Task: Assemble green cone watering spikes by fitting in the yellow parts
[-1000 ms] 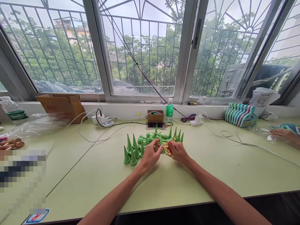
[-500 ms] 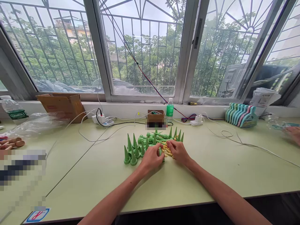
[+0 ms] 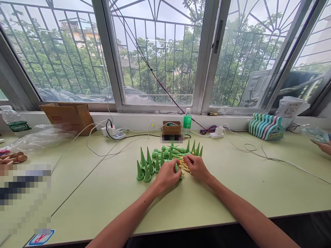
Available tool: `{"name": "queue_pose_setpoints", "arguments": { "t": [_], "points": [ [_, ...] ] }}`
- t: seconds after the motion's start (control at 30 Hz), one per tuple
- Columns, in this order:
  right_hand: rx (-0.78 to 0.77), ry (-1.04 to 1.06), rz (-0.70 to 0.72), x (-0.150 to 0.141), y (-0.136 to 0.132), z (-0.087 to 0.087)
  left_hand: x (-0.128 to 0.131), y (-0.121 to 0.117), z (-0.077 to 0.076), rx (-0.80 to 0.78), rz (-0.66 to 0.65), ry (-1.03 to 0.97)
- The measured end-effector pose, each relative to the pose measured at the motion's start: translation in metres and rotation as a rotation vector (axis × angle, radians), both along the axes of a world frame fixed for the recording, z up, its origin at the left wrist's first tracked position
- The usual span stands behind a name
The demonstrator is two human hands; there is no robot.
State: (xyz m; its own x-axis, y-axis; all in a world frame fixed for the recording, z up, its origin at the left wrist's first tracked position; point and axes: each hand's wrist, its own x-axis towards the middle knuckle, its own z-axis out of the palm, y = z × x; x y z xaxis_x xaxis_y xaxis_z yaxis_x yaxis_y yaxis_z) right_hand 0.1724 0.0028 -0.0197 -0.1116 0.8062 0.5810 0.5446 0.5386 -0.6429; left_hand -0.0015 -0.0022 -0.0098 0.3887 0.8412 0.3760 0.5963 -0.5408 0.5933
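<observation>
My left hand (image 3: 169,171) is closed around a green cone-shaped plastic spike (image 3: 177,168), which shows between its fingers. Just to the right, my right hand (image 3: 197,166) has its fingers pinched together at the edge of a pile of small yellow pegs (image 3: 185,166). Whatever its fingertips hold is hidden. Several green spikes stand upright on their round bases left of my left hand, the nearest being a cone (image 3: 147,174). Behind both hands lie more green pieces (image 3: 165,152) on their sides, with a few upright cones (image 3: 193,146) at the back right.
At the back of the table (image 3: 108,193) stand a small cardboard box (image 3: 172,127) and a green-labelled bottle (image 3: 187,121). White cables (image 3: 269,157) run across the right side. Farther right are pastel hangers (image 3: 266,128) and another person's hand (image 3: 324,148). A larger carton (image 3: 68,119) sits back left.
My two hands stay in almost the same place, with only slight finger movement. At the far right, the other person's hand and the clear plastic have shifted.
</observation>
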Motion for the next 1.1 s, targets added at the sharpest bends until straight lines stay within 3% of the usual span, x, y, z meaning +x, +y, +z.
{"name": "queue_pose_setpoints", "arguments": {
  "t": [0.4, 0.7, 1.1],
  "points": [
    [-0.009, -0.009, -0.001, 0.000, 0.000, 0.000, 0.001, 0.003, -0.001, -0.147, -0.015, 0.017],
    [-0.033, -0.014, 0.004, 0.000, -0.001, 0.001, -0.001, 0.007, -0.004, -0.119, 0.079, 0.084],
    [-0.021, -0.054, 0.026, 0.000, -0.001, 0.001, -0.001, 0.000, 0.006, -0.055, 0.156, 0.142]
  ]
}}
